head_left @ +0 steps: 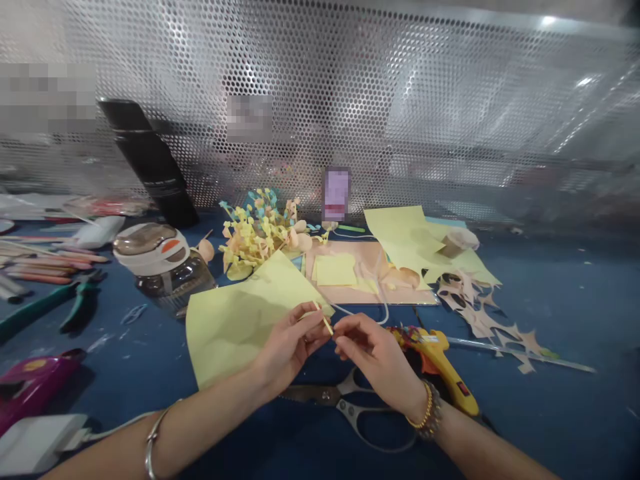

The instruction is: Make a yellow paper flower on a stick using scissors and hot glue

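Between the thumb and fingers of my left hand point(295, 337) is a thin, pale yellow strip point(324, 319), perhaps rolled paper, tilted down to the right. My right hand point(373, 350) is close against the strip's lower end, its fingers curled and pinched; whether they grip anything is hidden. Behind my left hand lies a large yellow paper sheet point(235, 327). Large scissors point(345, 400) rest on the table beneath my hands. A yellow glue gun point(447, 373) lies beside my right wrist, and a stack of small yellow paper squares point(334, 270) sits farther back on a board.
Small yellow, peach and blue paper flowers point(260, 233) cluster behind the sheet. A lidded jar point(165, 267), green pliers point(75, 300) and a purple tool point(40, 387) are at left. Cut paper scraps point(485, 307) lie at right. A perforated metal panel point(310, 87) closes off the back.
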`<action>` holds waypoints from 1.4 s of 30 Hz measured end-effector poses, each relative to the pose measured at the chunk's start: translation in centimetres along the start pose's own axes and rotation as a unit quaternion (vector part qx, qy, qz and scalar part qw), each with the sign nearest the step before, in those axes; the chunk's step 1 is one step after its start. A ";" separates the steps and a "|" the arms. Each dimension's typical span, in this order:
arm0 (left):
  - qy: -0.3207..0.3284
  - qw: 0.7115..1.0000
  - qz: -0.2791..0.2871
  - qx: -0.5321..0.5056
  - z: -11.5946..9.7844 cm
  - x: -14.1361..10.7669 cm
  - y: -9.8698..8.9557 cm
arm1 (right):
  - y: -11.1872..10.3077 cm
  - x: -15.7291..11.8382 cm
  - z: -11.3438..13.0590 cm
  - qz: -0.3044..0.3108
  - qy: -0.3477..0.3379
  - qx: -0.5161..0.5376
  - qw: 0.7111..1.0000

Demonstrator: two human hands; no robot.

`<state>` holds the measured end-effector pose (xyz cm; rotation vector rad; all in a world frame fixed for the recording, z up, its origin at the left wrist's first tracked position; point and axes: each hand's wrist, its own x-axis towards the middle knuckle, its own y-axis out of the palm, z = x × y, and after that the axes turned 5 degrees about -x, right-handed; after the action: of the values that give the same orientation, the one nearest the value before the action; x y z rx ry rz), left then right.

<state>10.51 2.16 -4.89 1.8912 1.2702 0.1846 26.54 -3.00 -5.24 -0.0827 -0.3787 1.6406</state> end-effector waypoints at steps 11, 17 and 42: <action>0.002 1.000 -0.006 0.019 0.3 -0.1 0.1 | -0.1 0.1 0.2 -0.004 0.028 0.008 1.000; 0.006 1.000 0.008 0.030 0.4 -0.3 0.1 | -0.1 -0.1 0.3 -0.009 0.025 0.005 1.000; 0.000 0.999 0.023 0.047 0.5 -0.4 0.1 | -0.3 0.0 0.3 0.002 0.040 0.007 0.999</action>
<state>10.66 1.55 -4.99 2.0005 1.2560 0.1518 26.73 -3.07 -4.89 -0.1395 -0.3057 1.6391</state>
